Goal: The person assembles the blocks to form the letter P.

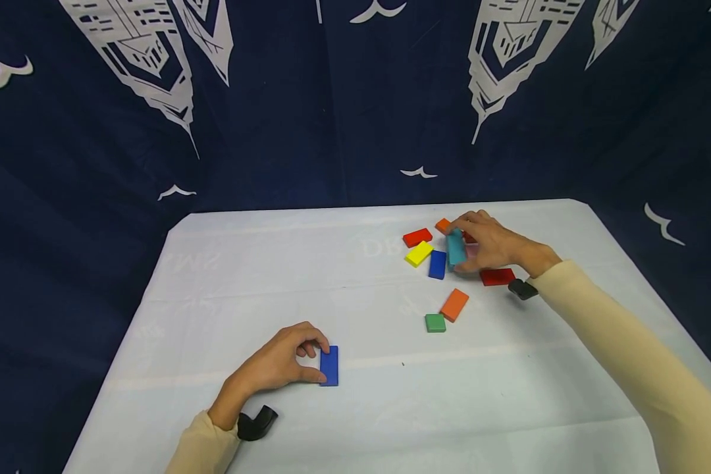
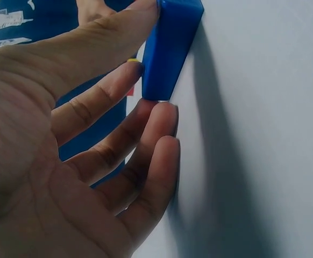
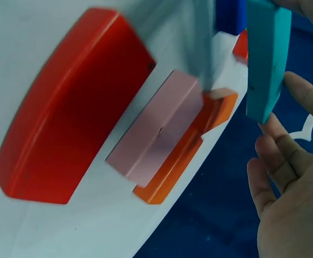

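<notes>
Turquoise block (image 1: 455, 249) sits at the upper right of the head view, pinched between the thumb and fingers of the right hand (image 1: 488, 243). Near the lower centre, the left hand (image 1: 287, 357) holds a long blue block (image 1: 330, 366) with its thumb at one end and fingertips at the other; whether that block touches the white tablecloth (image 1: 243, 283) I cannot tell.

Just left of the turquoise block lie a short blue block (image 1: 437, 265), a yellow block (image 1: 419, 253) and a red block (image 1: 417, 237); an orange block (image 1: 442, 225) lies by the right fingertips. Under the right hand, a pink block (image 3: 154, 129) shows in the right wrist view. Below the right palm is a larger red block (image 1: 498, 277). Right of centre, a green block (image 1: 435, 322) lies against an orange-red block (image 1: 455, 305).
</notes>
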Tool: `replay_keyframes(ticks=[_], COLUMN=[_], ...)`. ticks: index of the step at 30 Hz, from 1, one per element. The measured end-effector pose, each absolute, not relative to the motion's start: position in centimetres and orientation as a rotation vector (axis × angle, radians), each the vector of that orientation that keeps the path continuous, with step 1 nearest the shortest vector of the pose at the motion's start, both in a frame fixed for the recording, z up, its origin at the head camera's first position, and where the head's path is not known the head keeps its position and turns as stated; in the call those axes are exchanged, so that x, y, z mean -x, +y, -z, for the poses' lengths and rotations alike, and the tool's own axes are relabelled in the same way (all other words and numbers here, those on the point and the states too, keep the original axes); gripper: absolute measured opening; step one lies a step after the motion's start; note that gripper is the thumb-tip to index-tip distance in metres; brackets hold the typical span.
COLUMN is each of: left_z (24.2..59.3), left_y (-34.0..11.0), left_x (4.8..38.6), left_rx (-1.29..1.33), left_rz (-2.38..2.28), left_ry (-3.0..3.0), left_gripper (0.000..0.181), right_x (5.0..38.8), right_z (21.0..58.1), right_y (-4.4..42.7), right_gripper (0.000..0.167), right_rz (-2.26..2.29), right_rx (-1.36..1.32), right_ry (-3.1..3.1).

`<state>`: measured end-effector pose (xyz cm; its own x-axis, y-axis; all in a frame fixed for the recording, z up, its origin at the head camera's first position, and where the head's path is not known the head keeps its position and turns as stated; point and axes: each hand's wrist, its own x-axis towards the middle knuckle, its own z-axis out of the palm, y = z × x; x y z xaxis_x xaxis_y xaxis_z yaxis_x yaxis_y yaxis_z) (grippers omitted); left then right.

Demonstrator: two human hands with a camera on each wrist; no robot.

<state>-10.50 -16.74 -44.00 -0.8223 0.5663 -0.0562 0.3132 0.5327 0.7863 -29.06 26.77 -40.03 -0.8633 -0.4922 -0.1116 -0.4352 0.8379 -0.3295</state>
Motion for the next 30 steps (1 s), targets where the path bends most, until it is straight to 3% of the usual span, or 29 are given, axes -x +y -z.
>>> replay_keyframes(ticks=[12, 30], left_z=[44.0, 44.2], left_y=[-16.6, -16.9], left_x=[10.4, 10.5], left_rx=[-0.738, -0.763], left_rz=[-1.182, -1.199], left_ry=[2.495, 2.489], left_gripper=[0.038, 0.039], right_x=[27.4, 23.4], right_z=[39.7, 40.3], right_y=[24.2, 15.5], right_gripper=[0.073, 0.072], right_rz=[0.462, 0.467], right_rx=[0.84, 1.05], right_ry=[2.889, 2.837])
